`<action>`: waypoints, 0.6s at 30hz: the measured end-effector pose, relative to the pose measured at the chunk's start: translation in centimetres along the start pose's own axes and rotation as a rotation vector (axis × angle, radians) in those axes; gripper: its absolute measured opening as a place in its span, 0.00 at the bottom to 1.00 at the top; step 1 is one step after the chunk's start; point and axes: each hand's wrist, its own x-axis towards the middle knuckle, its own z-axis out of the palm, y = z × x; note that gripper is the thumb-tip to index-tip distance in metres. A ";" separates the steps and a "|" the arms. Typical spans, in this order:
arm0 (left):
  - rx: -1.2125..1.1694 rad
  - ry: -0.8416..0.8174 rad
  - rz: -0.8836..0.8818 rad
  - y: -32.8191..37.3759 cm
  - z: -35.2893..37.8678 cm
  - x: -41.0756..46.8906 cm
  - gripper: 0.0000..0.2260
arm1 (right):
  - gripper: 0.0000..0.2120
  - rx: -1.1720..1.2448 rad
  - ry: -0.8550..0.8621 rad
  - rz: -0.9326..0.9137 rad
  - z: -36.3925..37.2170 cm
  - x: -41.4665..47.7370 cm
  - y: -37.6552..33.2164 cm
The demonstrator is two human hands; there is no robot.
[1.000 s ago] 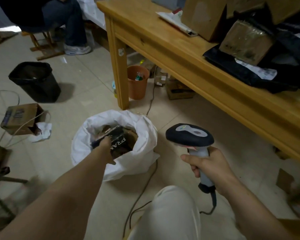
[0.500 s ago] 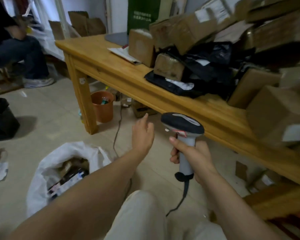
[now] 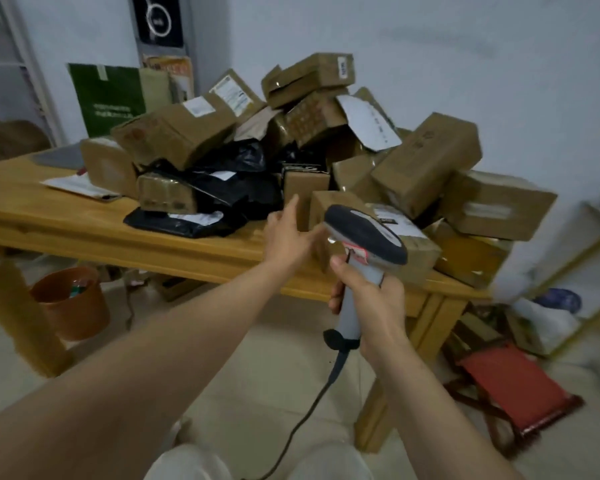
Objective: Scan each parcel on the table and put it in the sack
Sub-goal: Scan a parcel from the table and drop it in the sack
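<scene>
On the table (image 3: 66,223), heaped parcels (image 3: 426,168) lie blurred, the nearest box (image 3: 425,252) partly hidden behind the scanner (image 3: 364,237). The left hand (image 3: 284,237) extends toward it, fingers open and empty; the right hand (image 3: 371,303) grips the scanner.

Single head-worn wide-angle view, close before the near edge of the tabletop (image 3: 59,216), facing forward and slightly down across it to the parcel pile (image 3: 426,168), far right margin blurred, perhaps shelving (image 3: 568,268)

The parcels (image 3: 426,164) are brown cardboard with white labels; the mailer bags (image 3: 229,188) among them are glossy black. The surface (image 3: 66,220) is honey-yellow wood. The scanner (image 3: 364,237) has a dark head, a pale grey handle and a red-and-white sticker. The bin (image 3: 70,303) is orange, the stool (image 3: 513,386) red, the board (image 3: 108,95) green.
</scene>
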 end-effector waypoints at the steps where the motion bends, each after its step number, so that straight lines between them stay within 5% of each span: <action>1: 0.104 -0.001 0.086 1.0 0.5 0.3 0.31 | 0.06 0.011 0.031 -0.009 -0.8 0.2 -0.1; 4: 0.465 -0.136 0.408 3.9 1.7 1.5 0.30 | 0.05 0.029 0.093 -0.050 -2.7 0.6 -0.1; 6: 0.651 -0.287 0.445 5.4 2.7 2.3 0.34 | 0.04 0.044 0.120 -0.058 -3.6 0.9 0.1; 9: 0.772 -0.403 0.226 7.1 4.3 2.6 0.39 | 0.04 0.054 0.149 -0.048 -4.5 1.3 0.4; 13: 0.758 -0.246 -0.041 8.2 5.1 2.4 0.28 | 0.04 0.055 0.150 -0.028 -4.8 1.7 0.9; 18: 0.629 -0.186 -0.228 7.0 2.9 3.1 0.31 | 0.04 0.059 0.106 -0.007 -4.1 1.6 1.4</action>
